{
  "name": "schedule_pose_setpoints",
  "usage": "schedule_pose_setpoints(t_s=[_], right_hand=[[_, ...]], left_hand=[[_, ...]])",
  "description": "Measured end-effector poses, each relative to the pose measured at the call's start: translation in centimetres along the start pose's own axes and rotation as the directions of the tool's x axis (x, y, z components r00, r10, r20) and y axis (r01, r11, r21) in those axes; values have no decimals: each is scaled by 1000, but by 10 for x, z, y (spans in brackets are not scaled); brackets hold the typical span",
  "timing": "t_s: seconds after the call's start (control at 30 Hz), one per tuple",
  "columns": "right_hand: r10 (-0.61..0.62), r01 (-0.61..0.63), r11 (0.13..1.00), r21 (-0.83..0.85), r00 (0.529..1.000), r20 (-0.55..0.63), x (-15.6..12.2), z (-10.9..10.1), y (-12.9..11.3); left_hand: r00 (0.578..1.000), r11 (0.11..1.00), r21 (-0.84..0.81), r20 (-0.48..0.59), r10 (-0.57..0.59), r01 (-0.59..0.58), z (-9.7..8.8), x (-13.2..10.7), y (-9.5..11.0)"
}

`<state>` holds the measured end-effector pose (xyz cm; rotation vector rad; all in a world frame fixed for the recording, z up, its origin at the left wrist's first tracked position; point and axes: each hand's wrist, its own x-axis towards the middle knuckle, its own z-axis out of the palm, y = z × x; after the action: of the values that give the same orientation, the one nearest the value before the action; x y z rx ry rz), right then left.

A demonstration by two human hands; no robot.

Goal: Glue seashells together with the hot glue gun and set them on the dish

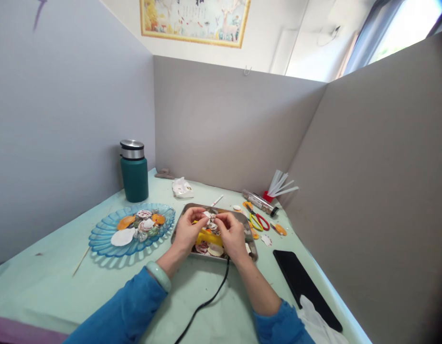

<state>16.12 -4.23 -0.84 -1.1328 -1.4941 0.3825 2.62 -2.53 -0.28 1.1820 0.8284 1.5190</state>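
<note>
Both my hands meet over a metal tray (255,249) full of shells. Between thumb and fingers, my left hand (187,231) pinches a small white shell (207,214). My right hand (233,235) is closed in a pinch right beside it, on a small brownish-white shell (213,217); the fingers partly hide both pieces. Below them, a yellow glue gun (210,237) lies across the tray, its black cord (202,306) running toward me. A cream shell (215,250) shows at the tray's near side.
Left stands a blue scalloped plate (99,239) of shells, with a green bottle (134,179) behind. Scissors (259,222), loose shells, a clear tube (260,202) and glue sticks (278,184) lie right. A black phone (307,289) lies near the right edge. Grey partitions (224,124) enclose the table.
</note>
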Motion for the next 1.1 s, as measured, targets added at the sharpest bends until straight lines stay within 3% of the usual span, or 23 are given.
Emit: schedule_pose_setpoints(t_s=[1.1], right_hand=[[-27,28,999,-28,999,20,0,-1,-2]], left_hand=[[1000,1000,-1,-4,15,-15,0,0,1]])
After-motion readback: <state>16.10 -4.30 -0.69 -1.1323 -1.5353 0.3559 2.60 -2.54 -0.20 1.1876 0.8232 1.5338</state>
